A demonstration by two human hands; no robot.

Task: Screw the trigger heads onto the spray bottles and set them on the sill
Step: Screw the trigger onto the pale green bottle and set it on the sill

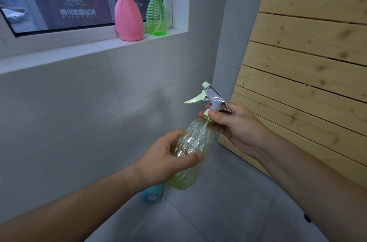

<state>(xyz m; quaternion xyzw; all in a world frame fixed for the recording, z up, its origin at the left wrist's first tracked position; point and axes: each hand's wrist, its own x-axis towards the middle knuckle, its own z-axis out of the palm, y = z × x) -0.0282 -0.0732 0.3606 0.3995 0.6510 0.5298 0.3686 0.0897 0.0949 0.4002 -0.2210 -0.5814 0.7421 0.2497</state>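
Note:
My left hand [168,160] wraps around the body of a pale yellow-green see-through spray bottle [193,142], held tilted in front of me. My right hand [234,124] pinches the collar of its grey and mint trigger head [211,98], which sits on the bottle's neck with the dip tube inside. On the white window sill [79,51] above stand a pink bottle with a black trigger head [128,17] and, to its right, a ribbed green bottle with a white and green trigger head [156,15].
A slatted pale wooden panel [309,53] leans against the wall on the right. A blue round object [152,195] lies on the grey tiled floor below my left wrist, mostly hidden. Grey tiled wall fills the area under the sill.

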